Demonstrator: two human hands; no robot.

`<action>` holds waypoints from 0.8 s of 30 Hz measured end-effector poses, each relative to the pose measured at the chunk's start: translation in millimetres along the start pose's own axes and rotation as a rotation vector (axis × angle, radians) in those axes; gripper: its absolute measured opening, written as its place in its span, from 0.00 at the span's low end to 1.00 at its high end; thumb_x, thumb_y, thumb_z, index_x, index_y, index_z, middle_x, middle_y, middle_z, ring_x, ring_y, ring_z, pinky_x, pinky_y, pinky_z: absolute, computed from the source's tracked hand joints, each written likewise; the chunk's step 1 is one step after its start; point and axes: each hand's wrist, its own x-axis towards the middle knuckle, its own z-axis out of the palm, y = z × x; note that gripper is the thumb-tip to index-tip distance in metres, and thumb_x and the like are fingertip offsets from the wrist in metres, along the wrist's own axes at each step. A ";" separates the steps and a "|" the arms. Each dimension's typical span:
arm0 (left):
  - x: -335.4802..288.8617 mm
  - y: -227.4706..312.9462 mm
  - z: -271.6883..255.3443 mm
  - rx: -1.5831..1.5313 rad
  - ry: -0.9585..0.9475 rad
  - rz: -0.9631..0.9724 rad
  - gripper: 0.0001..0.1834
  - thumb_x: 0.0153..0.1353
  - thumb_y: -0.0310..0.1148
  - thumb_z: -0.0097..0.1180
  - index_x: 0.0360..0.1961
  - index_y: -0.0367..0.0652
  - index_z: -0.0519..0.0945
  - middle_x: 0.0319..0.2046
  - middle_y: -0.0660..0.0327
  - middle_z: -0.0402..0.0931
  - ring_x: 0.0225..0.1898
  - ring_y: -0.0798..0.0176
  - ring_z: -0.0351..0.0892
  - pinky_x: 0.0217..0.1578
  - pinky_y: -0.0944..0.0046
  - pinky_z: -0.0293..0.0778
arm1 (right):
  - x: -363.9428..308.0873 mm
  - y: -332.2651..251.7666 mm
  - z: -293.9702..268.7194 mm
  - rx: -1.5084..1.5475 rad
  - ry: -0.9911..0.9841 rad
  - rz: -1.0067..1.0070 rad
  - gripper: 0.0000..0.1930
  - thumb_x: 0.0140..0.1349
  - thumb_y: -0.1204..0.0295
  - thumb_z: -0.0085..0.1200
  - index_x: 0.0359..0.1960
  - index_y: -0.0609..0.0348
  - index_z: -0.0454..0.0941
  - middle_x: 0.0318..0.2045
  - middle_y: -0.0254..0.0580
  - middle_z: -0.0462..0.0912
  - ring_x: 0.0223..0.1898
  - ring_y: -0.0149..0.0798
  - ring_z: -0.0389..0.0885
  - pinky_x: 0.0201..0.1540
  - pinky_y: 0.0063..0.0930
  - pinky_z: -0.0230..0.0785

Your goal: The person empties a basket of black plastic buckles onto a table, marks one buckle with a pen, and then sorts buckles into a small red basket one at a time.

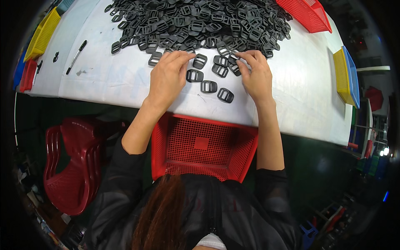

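Loose black plastic strap buckles lie on the white-covered table, with a large buckle pile [187, 23] at the far side. My left hand [166, 77] rests just in front of the pile, fingers reaching forward. Its fingertips are beside a single buckle [200, 61], with nothing visible in its grasp. My right hand [257, 77] has thumb and index finger closed around the edge of a buckle [235, 69] by a small overlapping cluster. Between my hands, a middle buckle [208, 86] and a nearer buckle [225, 95] lie flat.
A red perforated basket [202, 143] sits below the table's front edge, at my lap. A marker pen [76, 57] lies on the left. Yellow baskets [43, 33] and a yellow-and-blue basket [346, 77] flank the table; a red basket [307, 16] stands far right. A red plastic chair [75, 166] is left.
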 end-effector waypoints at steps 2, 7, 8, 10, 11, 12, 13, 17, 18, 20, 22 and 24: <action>1.0 -0.1 3.7 -0.007 0.002 0.009 0.11 0.58 0.21 0.54 0.41 0.41 0.83 0.38 0.58 0.81 0.40 0.55 0.78 0.41 0.61 0.73 | 0.7 0.2 2.9 -0.030 0.009 -0.082 0.07 0.55 0.70 0.60 0.36 0.51 0.85 0.38 0.30 0.80 0.39 0.38 0.76 0.44 0.34 0.66; -1.0 1.4 4.1 -0.017 0.032 0.021 0.10 0.59 0.22 0.53 0.41 0.42 0.83 0.38 0.59 0.81 0.39 0.54 0.77 0.41 0.60 0.73 | 4.5 -6.5 -11.4 -0.046 -0.014 0.050 0.09 0.58 0.67 0.59 0.38 0.54 0.85 0.36 0.35 0.85 0.37 0.39 0.80 0.42 0.33 0.69; -0.7 1.1 3.6 -0.021 0.044 0.012 0.09 0.59 0.23 0.53 0.40 0.42 0.83 0.37 0.61 0.80 0.39 0.55 0.76 0.40 0.59 0.74 | 5.8 -7.4 -16.2 0.113 0.002 0.224 0.10 0.60 0.67 0.57 0.40 0.57 0.84 0.35 0.40 0.85 0.36 0.40 0.82 0.42 0.32 0.71; 1.0 -1.6 2.8 -0.022 0.040 0.012 0.09 0.59 0.24 0.53 0.40 0.42 0.83 0.38 0.61 0.80 0.39 0.55 0.76 0.40 0.59 0.73 | 9.5 -0.9 -22.7 0.206 -0.051 0.424 0.10 0.62 0.68 0.55 0.41 0.59 0.83 0.32 0.44 0.85 0.34 0.41 0.83 0.41 0.31 0.72; 2.3 -2.3 2.5 -0.020 0.037 0.013 0.09 0.59 0.24 0.53 0.40 0.42 0.83 0.38 0.60 0.80 0.39 0.55 0.76 0.40 0.59 0.73 | 8.7 5.8 -21.7 0.105 -0.027 0.409 0.10 0.62 0.69 0.54 0.41 0.58 0.83 0.32 0.44 0.85 0.34 0.42 0.83 0.41 0.31 0.72; 3.3 -2.5 3.3 -0.021 0.037 0.014 0.09 0.59 0.24 0.53 0.40 0.42 0.83 0.38 0.60 0.80 0.39 0.55 0.76 0.40 0.59 0.73 | 7.9 9.4 -21.3 0.004 -0.003 0.393 0.10 0.62 0.70 0.54 0.41 0.58 0.83 0.32 0.43 0.84 0.35 0.42 0.82 0.41 0.31 0.72; 3.5 -2.5 5.8 -0.028 0.033 0.027 0.10 0.59 0.23 0.53 0.41 0.41 0.82 0.38 0.58 0.80 0.39 0.54 0.77 0.40 0.60 0.73 | 6.8 6.6 -24.1 -0.023 -0.030 0.375 0.10 0.62 0.72 0.52 0.42 0.59 0.83 0.34 0.44 0.81 0.36 0.42 0.81 0.41 0.32 0.71; 7.6 4.2 16.8 0.040 -0.036 0.094 0.10 0.60 0.25 0.53 0.42 0.39 0.82 0.38 0.57 0.78 0.37 0.53 0.77 0.39 0.61 0.72 | -1.2 4.9 -15.4 0.061 -0.131 0.209 0.12 0.59 0.78 0.47 0.42 0.59 0.83 0.39 0.45 0.78 0.38 0.43 0.78 0.43 0.32 0.70; 6.9 8.8 16.3 0.043 -0.036 0.094 0.10 0.60 0.25 0.53 0.42 0.39 0.82 0.38 0.57 0.78 0.37 0.53 0.77 0.39 0.61 0.72 | -2.9 0.2 -16.9 0.063 -0.131 0.208 0.12 0.59 0.78 0.47 0.42 0.59 0.83 0.39 0.45 0.78 0.38 0.43 0.78 0.43 0.32 0.70; 5.3 18.9 13.2 -0.037 -0.221 -0.061 0.10 0.61 0.26 0.53 0.43 0.40 0.81 0.38 0.57 0.77 0.39 0.52 0.76 0.40 0.60 0.72 | -7.1 -10.2 -19.4 0.222 -0.196 0.238 0.15 0.57 0.81 0.45 0.41 0.59 0.83 0.39 0.45 0.78 0.38 0.44 0.78 0.44 0.33 0.70; 6.3 15.2 18.7 -0.012 -0.176 -0.038 0.12 0.60 0.25 0.51 0.44 0.41 0.81 0.38 0.57 0.77 0.39 0.52 0.76 0.40 0.58 0.73 | -6.2 -16.4 -14.0 0.230 -0.198 0.251 0.19 0.53 0.83 0.45 0.42 0.56 0.83 0.39 0.44 0.77 0.44 0.47 0.76 0.48 0.38 0.70; 7.7 16.6 21.8 0.100 -0.096 0.077 0.14 0.59 0.23 0.49 0.45 0.42 0.81 0.38 0.57 0.76 0.39 0.53 0.76 0.40 0.58 0.73 | -8.5 -22.9 -5.1 0.064 -0.110 0.059 0.21 0.51 0.84 0.44 0.44 0.54 0.82 0.38 0.43 0.75 0.44 0.46 0.75 0.47 0.38 0.70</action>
